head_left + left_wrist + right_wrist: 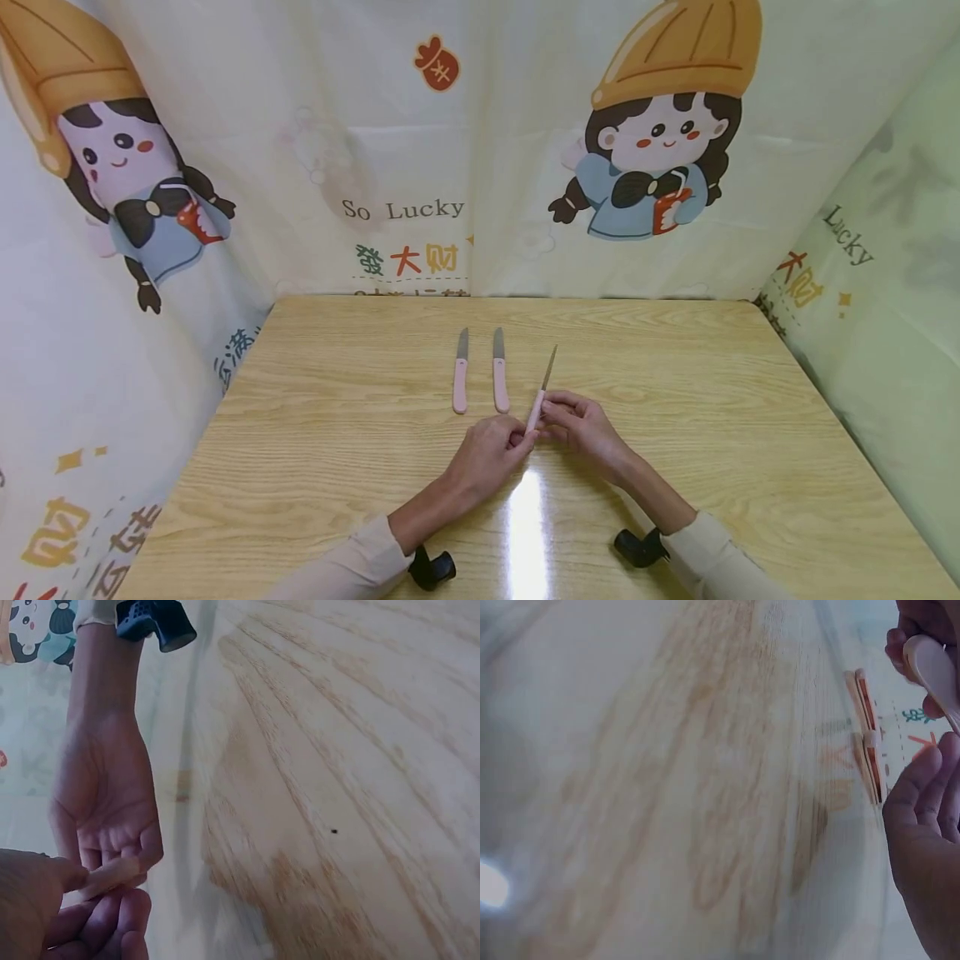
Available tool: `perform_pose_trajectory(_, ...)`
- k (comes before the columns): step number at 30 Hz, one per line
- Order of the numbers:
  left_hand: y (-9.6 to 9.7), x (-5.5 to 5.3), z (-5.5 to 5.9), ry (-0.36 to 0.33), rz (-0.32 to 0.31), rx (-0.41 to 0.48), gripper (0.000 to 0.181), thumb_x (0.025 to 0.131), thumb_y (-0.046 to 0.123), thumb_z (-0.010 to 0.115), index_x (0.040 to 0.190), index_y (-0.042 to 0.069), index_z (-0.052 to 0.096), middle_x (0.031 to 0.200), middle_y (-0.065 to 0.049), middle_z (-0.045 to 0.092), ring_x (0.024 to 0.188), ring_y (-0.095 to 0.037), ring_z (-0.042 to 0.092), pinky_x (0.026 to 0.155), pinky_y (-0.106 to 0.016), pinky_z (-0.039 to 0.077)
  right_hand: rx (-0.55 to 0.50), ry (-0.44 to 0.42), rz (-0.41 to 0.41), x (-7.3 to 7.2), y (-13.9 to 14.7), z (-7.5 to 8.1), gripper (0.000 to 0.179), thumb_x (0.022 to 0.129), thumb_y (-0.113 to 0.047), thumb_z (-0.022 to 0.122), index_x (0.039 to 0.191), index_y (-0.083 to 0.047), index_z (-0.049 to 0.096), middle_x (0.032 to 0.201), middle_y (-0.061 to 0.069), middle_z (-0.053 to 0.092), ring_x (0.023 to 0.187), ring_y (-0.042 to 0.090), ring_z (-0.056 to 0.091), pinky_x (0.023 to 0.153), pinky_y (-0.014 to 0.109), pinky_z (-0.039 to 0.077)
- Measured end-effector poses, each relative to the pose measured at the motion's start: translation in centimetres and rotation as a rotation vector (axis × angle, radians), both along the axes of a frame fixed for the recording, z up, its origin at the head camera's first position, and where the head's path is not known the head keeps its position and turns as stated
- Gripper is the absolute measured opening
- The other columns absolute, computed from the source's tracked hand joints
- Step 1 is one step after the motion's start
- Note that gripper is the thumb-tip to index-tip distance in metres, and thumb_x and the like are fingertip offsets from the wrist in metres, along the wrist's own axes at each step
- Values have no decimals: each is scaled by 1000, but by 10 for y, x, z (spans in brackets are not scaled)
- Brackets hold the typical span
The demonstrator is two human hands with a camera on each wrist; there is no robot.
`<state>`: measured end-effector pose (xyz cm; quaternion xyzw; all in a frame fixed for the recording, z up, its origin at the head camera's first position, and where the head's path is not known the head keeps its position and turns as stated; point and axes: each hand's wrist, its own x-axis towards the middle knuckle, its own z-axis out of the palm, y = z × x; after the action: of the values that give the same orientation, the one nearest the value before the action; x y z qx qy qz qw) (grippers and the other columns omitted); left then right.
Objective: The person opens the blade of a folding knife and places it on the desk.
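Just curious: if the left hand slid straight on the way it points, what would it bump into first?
Probably the right hand, which meets the left hand at the pink-handled knife both hold.

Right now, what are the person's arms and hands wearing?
Both arms wear long cream fabric sleeves ending at the forearm. A small black camera mount is strapped near each wrist. The left hand and right hand are bare: no gloves, and no rings that show.
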<state>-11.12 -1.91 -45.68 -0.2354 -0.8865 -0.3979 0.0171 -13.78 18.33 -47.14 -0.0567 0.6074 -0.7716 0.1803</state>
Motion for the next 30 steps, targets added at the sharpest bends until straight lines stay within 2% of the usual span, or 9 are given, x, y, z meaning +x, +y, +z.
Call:
perform_pose_trajectory(3,1,0,0,-36,-8,21,30,104,32,61,80,15,70,68,12,50,61,-3,46,53,-22,40,74,15,-77,-4,-1,3,25,103,-9,61,118,10,57,99,9,69,88,16,66,81,32,57)
perform_pose_trajectory(5,0,0,0,-64,2,37,35,105,38,57,84,15,73,68,13,52,61,-3,47,53,-23,41,153,41,-128,-10,-1,6,26,102,-12,64,115,10,59,95,8,69,85,15,65,77,30,57)
perform_pose_trajectory(7,0,1,0,-92,13,40,36,105,40,56,88,14,75,68,13,54,60,-3,49,53,-24,42,238,68,-169,-20,1,7,29,101,-15,66,114,10,61,92,8,69,82,15,64,74,29,56)
perform_pose_trajectory(10,-1,3,0,-101,12,21,31,105,34,57,94,11,76,70,15,58,62,-2,53,56,-23,45,386,123,-208,-37,3,6,31,100,-19,68,113,10,65,89,9,69,80,17,64,71,28,55)
perform_pose_trajectory(14,-1,7,0,-77,12,-22,21,101,24,60,98,10,76,69,17,57,61,-1,53,57,-22,46,566,223,-228,-57,5,3,28,100,-17,68,108,10,70,83,13,70,73,23,66,63,27,53)
perform_pose_trajectory(18,-1,9,0,-58,46,-57,18,99,25,61,96,13,76,66,18,54,59,-1,51,54,-23,44,686,298,-225,-69,3,0,24,99,-11,67,104,12,70,80,16,70,67,23,68,58,26,51)
perform_pose_trajectory(24,-2,11,1,-69,49,-79,16,98,26,63,93,16,74,64,18,53,55,0,49,51,-23,42,831,319,-212,-78,-4,-2,23,100,-11,66,102,10,71,78,11,71,66,18,67,59,25,50)
perform_pose_trajectory(30,-4,12,1,-61,56,-94,16,98,26,63,91,17,74,63,19,51,54,1,48,50,-23,41,917,324,-222,-82,-9,0,23,100,-15,65,100,7,72,73,8,69,64,18,65,59,26,48)
